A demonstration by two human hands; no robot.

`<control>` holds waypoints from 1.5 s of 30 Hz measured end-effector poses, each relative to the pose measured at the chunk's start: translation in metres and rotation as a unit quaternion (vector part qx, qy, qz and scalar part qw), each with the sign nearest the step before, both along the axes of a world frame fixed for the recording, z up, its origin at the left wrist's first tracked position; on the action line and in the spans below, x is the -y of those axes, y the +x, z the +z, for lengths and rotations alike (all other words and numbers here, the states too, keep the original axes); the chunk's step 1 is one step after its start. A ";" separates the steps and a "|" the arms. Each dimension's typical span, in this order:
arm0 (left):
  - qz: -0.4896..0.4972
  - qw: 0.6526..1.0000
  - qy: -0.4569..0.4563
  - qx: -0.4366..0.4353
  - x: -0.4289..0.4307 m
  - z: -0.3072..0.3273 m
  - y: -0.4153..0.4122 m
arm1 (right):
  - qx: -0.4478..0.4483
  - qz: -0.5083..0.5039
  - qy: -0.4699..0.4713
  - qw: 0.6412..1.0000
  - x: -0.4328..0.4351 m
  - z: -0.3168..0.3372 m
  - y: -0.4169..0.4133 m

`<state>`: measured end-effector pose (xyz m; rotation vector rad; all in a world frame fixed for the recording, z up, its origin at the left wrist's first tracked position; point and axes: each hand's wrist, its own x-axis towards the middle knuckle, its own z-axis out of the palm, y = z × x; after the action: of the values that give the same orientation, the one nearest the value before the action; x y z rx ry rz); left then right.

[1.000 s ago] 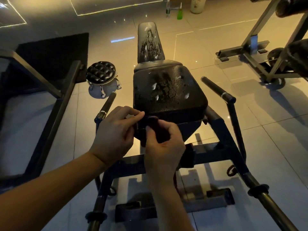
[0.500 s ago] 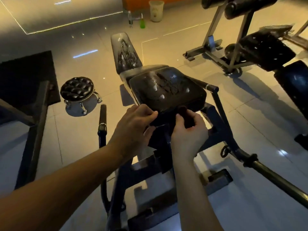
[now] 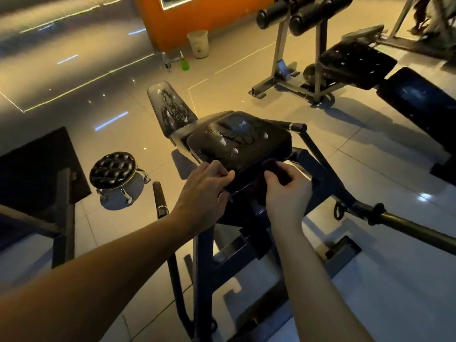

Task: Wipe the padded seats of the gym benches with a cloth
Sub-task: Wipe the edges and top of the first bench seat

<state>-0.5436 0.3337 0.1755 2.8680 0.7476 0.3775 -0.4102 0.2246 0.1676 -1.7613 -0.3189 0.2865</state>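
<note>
A black padded seat point(image 3: 237, 141) with wet foam streaks sits on a dark metal bench frame point(image 3: 318, 174) in front of me, its narrow back pad point(image 3: 170, 107) beyond it. A dark cloth point(image 3: 269, 174) hangs at the seat's near edge. My right hand point(image 3: 287, 193) pinches the cloth's top between thumb and fingers. My left hand point(image 3: 204, 193) has its fingers curled at the seat's near left edge, pinching the cloth's other end there. Much of the cloth is hidden behind my hands.
A round tufted stool point(image 3: 112, 169) on casters stands left. A black floor mat point(image 3: 37, 166) and dark frame lie far left. Another padded bench point(image 3: 355, 60) with roller pads stands right. A bin point(image 3: 198, 43) and green bottle point(image 3: 183, 62) sit by the orange wall.
My view has swung right and up, bringing the right-hand bench and orange wall into sight. Both hands stay at the seat's near edge with the cloth, now spread a little further apart.
</note>
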 end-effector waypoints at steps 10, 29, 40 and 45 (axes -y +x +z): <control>-0.086 0.996 -0.019 -0.012 -0.019 -0.004 -0.011 | -0.007 -0.020 -0.028 0.999 -0.013 0.000 -0.028; -0.303 0.952 0.023 -0.017 -0.198 0.038 -0.015 | -0.130 -0.287 0.040 0.948 -0.073 0.002 -0.135; -0.380 0.925 -0.009 -0.008 -0.296 -0.013 0.021 | -0.050 -0.549 0.098 0.829 -0.164 -0.021 -0.158; -0.495 0.868 -0.009 0.031 -0.324 -0.028 0.042 | -0.006 -0.635 0.091 0.767 -0.248 -0.042 -0.150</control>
<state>-0.5017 0.6580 0.1474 2.7358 -0.7459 0.2851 -0.5603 0.4725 0.1252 -1.4200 0.8539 -0.6990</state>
